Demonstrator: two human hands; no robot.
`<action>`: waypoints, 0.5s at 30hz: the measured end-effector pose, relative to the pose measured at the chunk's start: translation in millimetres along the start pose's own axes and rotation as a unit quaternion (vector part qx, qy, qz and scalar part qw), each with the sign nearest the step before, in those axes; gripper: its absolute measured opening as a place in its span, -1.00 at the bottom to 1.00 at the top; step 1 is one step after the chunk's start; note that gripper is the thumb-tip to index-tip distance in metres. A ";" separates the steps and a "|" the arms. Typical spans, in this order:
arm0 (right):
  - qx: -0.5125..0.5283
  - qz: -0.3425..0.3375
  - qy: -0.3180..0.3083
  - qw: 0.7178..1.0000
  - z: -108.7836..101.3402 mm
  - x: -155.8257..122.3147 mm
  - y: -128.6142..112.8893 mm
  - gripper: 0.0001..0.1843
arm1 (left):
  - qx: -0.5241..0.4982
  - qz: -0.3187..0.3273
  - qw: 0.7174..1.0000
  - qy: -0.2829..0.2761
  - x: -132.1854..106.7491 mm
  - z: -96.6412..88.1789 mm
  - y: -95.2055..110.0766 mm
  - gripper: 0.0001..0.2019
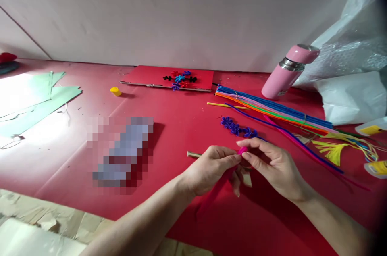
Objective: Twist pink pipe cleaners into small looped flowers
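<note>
1. Head view: both hands sit low and centre over the red counter, meeting just in front of the body.
2. Left hand: its fingers are pressed together, pinching the pink pipe cleaner just below its tip. I read that as the anchoring grip.
3. Right hand: thumb and forefinger close on the same pink tip from the other side, with the other fingers curled loosely. I judge that two pinches this close together give control over a soft, bendy wire.
4. The rest of the pink pipe cleaner trails down and left under the left palm toward the near edge. It is hard to follow against the red cover.
5. A wooden stick pokes out leftward from behind the left hand, lying flat. I cannot tell whether it touches the hand.
6. A purple flower chain lies just beyond the fingertips, apart from them. I'd say it is close enough to glance at as a pattern.
7. A tied bundle of pipe cleaners runs diagonally on the right, probably parked there as stock near the right hand. Loose purple and pink strands lie beside it.
8. A yellow tassel lies at the far right. A pink flask tilts at the back beside a white plastic bag, clear of the working spot.
9. A red card carrying small flowers rests by the wall, well apart from the hands.
</note>
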State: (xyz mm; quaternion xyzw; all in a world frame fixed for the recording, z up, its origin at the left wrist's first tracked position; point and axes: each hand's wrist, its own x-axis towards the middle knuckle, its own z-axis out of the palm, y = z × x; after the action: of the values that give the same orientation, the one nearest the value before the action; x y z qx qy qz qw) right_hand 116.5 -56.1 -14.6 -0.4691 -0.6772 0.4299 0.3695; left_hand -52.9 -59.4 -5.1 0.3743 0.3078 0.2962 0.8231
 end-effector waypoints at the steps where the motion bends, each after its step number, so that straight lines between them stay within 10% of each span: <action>1: 0.008 0.008 0.002 1.000 0.7 0.2 -0.3 -0.79 | 0.003 0.002 1.000 -0.001 -0.1 -0.2 -0.2 -0.72; 15: 0.143 0.052 0.031 0.988 7.1 1.0 -8.6 -0.72 | 0.062 0.023 0.998 0.014 -1.3 2.0 -2.3 -0.71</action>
State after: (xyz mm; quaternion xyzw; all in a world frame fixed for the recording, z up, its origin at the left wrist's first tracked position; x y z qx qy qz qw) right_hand 107.1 -58.5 -9.0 -0.4591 -0.5716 0.5264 0.4307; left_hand -51.7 -62.5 -5.5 0.4273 0.3280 0.3008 0.7870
